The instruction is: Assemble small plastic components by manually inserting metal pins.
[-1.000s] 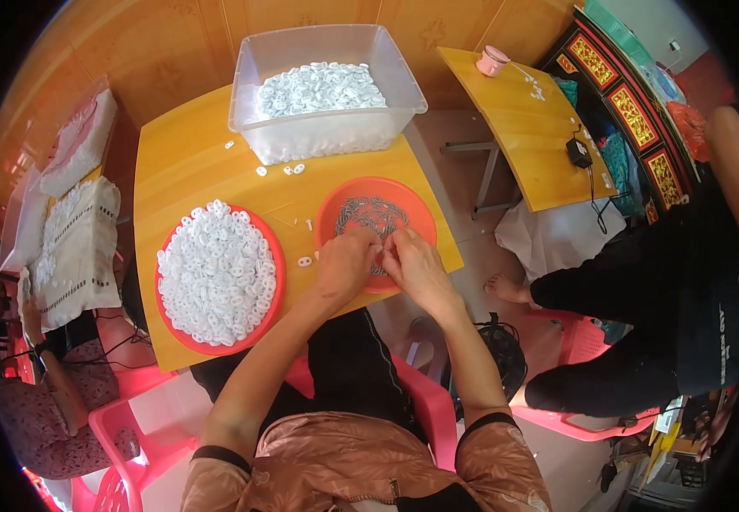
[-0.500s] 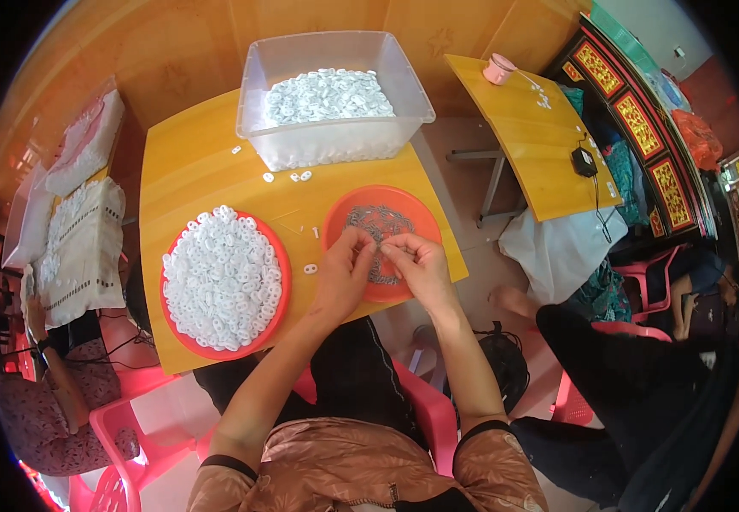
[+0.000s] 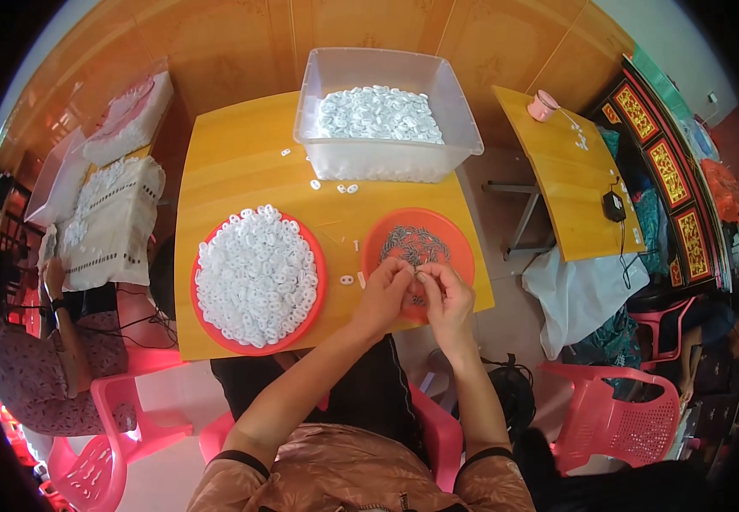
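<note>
My left hand (image 3: 384, 294) and my right hand (image 3: 449, 303) meet fingertip to fingertip above the near part of a round orange-red tray (image 3: 460, 247). Both are closed in a pinch, and whatever lies between the fingers is too small to make out. Small grey metal pieces (image 3: 416, 245), slim like screws or pins, are spread in that tray. To the left, a wider red tray (image 3: 322, 299) carries a high heap of white oval plastic pieces (image 3: 254, 277) with two holes each. One loose white piece (image 3: 346, 280) lies between the trays, beside my left hand.
A clear plastic bin (image 3: 386, 162) of white pieces stands at the table's (image 3: 224, 154) far side. Rightward is another table (image 3: 549, 175) with a pink cup (image 3: 543, 105) and a black adapter (image 3: 613, 206). A co-worker's arm (image 3: 66, 333) shows at left; a pink chair (image 3: 621, 418) stands at right.
The whole view has shifted, so the table sits lower and further right. My hands stay pinched together over the metal pieces. The dark-clothed figure at right has moved off, uncovering the pink chair.
</note>
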Demonstrator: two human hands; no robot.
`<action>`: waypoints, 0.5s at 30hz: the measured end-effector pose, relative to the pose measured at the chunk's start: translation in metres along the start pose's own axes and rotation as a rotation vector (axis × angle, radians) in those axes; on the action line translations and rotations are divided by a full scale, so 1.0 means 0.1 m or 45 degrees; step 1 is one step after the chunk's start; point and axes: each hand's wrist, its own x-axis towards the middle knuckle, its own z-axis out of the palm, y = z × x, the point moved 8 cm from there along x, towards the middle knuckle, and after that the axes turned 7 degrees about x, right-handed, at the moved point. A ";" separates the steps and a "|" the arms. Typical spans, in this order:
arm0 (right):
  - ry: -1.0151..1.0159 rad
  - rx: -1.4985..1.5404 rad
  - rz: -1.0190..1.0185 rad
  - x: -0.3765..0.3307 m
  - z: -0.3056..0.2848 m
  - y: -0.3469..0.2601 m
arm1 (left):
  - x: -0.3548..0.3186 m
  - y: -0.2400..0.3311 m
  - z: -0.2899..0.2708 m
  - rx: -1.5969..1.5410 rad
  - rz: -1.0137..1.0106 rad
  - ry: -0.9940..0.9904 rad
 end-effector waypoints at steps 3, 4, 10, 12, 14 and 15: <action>-0.012 0.235 0.270 0.00 -0.05 0.14 | -0.24 0.53 0.09 0.817 0.624 0.132; -0.018 0.427 0.460 -0.03 -0.03 0.24 | -0.25 0.54 0.09 0.815 0.622 0.126; -0.056 0.402 0.496 -0.01 0.03 0.18 | -0.22 0.50 0.03 0.793 0.479 0.139; -0.041 0.443 0.483 -0.02 0.07 0.23 | -0.11 0.22 -0.01 -0.026 0.125 0.048; -0.028 0.484 0.469 0.00 0.03 0.25 | -0.10 0.15 0.04 -0.138 0.001 -0.011; -0.033 0.590 0.507 0.00 0.04 0.28 | -0.11 0.07 0.08 -0.248 -0.122 -0.056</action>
